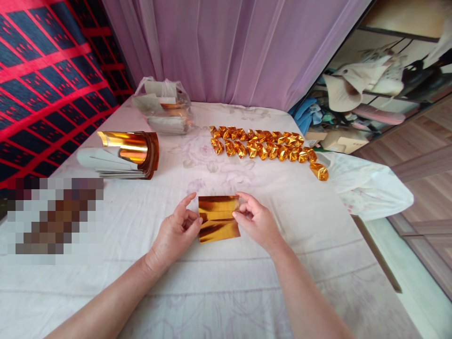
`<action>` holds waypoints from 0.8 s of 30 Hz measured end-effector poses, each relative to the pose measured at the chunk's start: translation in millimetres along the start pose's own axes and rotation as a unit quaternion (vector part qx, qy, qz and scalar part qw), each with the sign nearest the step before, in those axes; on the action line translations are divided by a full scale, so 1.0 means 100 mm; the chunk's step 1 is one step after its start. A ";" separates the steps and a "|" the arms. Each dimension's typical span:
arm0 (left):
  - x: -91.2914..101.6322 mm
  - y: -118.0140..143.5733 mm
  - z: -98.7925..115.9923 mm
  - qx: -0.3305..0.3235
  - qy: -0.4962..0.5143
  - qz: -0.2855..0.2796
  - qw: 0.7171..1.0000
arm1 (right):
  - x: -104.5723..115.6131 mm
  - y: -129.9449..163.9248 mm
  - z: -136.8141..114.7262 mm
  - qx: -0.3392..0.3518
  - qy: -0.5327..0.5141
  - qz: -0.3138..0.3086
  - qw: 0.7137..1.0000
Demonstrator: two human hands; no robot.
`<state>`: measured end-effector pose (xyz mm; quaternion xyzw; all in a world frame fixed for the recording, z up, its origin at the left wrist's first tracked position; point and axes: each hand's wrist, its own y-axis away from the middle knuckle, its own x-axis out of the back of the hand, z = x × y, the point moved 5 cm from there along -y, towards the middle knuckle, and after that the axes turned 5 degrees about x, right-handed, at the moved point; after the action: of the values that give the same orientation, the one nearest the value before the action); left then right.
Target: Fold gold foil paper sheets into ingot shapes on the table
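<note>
A shiny gold foil sheet [219, 219], close to square and slightly creased across, is held between my two hands above the cloth. My left hand [181, 223] pinches its left edge with the thumb in front and the index finger stretched up. On the opposite edge, my right hand [257, 219] grips with thumb and fingers. Farther back lie two rows of folded gold foil pieces [263, 150], with one piece [318, 171] at the right end nearer to me. A curled stack of gold foil sheets [150, 155] stands to the left, its pale backs showing.
A clear plastic bag [162, 103] with more sheets sits at the back left. The bed-like surface wears a pale floral cloth [226, 301]. Purple curtain [226, 52] hangs behind; a shelf with shoes [381, 75] is at right. Part of the left is pixelated.
</note>
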<state>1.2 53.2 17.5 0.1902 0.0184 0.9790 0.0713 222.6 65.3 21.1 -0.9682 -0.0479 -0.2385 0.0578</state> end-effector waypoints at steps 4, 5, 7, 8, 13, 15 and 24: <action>0.01 -0.01 -0.01 -0.017 -0.055 0.010 0.998 | -0.01 0.01 0.03 0.008 0.065 0.028 0.997; 0.01 -0.01 0.00 -0.025 -0.064 0.010 0.998 | -0.01 0.01 0.03 0.007 0.075 0.032 0.997; 0.02 -0.01 0.01 -0.044 -0.081 0.009 0.996 | -0.01 0.00 0.04 0.003 0.090 0.036 0.995; 0.02 -0.01 0.02 -0.053 -0.090 0.008 0.995 | -0.02 0.00 0.04 0.001 0.095 0.036 0.995; 0.05 0.04 0.15 -0.151 -0.167 0.032 0.974 | -0.02 0.00 0.04 0.007 0.125 0.040 0.991; 0.04 0.07 0.24 -0.233 -0.216 0.038 0.947 | -0.03 0.00 0.04 0.012 0.138 0.043 0.989; -0.13 0.12 0.20 -0.326 -0.341 -0.031 0.881 | -0.04 -0.01 0.02 0.017 0.169 0.046 0.984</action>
<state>18.6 39.3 31.9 0.4780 -0.3211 0.8015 0.1611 219.8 66.4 17.9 -0.9141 0.0036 -0.3948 0.0923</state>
